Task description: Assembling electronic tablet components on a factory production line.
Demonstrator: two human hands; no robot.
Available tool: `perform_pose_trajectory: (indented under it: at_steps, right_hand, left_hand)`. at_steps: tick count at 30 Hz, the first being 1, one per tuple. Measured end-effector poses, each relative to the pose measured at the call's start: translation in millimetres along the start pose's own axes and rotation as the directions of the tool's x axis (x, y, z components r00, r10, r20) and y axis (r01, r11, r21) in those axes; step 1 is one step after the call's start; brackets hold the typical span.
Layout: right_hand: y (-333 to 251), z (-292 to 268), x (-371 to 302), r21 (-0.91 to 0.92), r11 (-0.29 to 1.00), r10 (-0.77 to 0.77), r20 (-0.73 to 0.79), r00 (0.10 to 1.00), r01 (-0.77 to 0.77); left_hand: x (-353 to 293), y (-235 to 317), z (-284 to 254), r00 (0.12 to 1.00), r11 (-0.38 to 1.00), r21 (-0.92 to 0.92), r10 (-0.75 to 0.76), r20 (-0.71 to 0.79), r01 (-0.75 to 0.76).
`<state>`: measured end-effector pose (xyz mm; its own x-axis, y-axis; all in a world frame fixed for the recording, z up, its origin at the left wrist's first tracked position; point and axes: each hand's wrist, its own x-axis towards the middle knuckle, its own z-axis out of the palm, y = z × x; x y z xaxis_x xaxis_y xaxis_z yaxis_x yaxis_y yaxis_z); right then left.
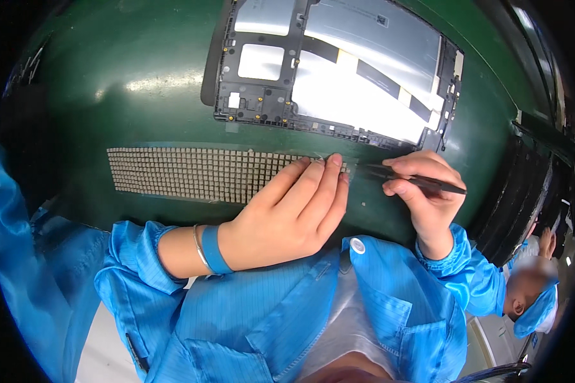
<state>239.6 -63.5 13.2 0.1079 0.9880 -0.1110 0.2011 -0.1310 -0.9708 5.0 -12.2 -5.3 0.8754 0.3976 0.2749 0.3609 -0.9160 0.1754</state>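
A long sheet of small grey-brown square pads (pixel 191 172) lies on the green work surface in front of me. My left hand (pixel 287 214) rests over its right end, fingers stretched side by side with the tips on the pads; the thumb is hidden. In my right hand (pixel 431 191) a pair of black tweezers (pixel 446 186) is pinched between thumb and fingers. Their points reach left toward the sheet's right end, close to my left fingertips. Whether the tips grip a pad is too small to make out.
Beyond the sheet lies a flat device panel (pixel 262 99) with a black frame and a shiny silver plate. One tiny loose piece (pixel 363 204) sits on the green table (pixel 153 121) below the tweezers. Another person in blue (pixel 533 293) is at the right edge, near dark ribbed trays (pixel 514 191).
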Motion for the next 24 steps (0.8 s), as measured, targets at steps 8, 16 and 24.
perform_pose_trajectory:
  at_steps: [8,16,24]
  right_hand:
    - [6.1,5.0,-6.9,-0.097,0.995,-0.02,-0.031,0.999,0.017]
    - [9.1,5.6,-5.0,-0.102,0.991,-0.081,0.019,0.997,0.083]
    - [2.9,8.1,-2.1,-0.115,0.991,-0.063,0.044,0.997,0.068]
  left_hand:
    - [-0.5,2.6,1.0,1.0,0.998,-0.051,-0.025,0.009,0.025]
    - [2.5,1.8,-0.1,0.999,0.999,-0.038,-0.009,0.04,0.011]
    - [5.0,2.5,-2.3,0.998,1.0,-0.012,0.001,0.066,-0.001]
